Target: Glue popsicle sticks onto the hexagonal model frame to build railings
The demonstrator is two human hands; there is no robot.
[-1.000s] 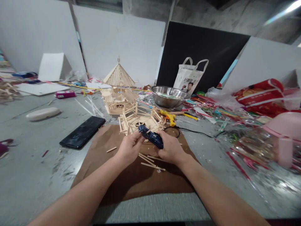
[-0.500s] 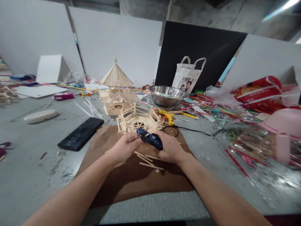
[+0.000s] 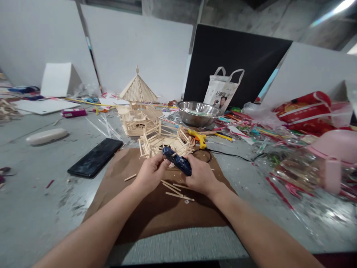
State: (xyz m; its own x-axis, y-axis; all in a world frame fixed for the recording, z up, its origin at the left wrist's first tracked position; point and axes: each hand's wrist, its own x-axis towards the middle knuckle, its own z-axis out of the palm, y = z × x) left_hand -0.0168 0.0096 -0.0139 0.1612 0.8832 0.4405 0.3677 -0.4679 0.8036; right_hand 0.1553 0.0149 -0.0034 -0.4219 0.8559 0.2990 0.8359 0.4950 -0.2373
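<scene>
My right hand (image 3: pixel 201 176) is closed round a dark blue glue gun (image 3: pixel 177 160), its nozzle pointing left and away. My left hand (image 3: pixel 150 174) is pinched at the nozzle, apparently on a thin wooden stick too small to make out clearly. Both hands hover over a brown mat (image 3: pixel 156 208). Just beyond them stands a low hexagonal frame of wooden sticks (image 3: pixel 164 141). Loose sticks (image 3: pixel 175 190) lie on the mat under my hands. A black cord (image 3: pixel 223 154) runs off to the right from near the gun.
A stick pavilion with a pointed roof (image 3: pixel 138 106) stands behind the frame. A black phone (image 3: pixel 96 157) lies to the left, a steel bowl (image 3: pixel 198 112) and yellow glue gun (image 3: pixel 198 137) behind. Plastic bags, a pink lid (image 3: pixel 334 143) and red packets crowd the right side.
My hands stayed together over the mat; the glue gun's nozzle tilted slightly and the left fingers shifted at its tip. The view moved a little.
</scene>
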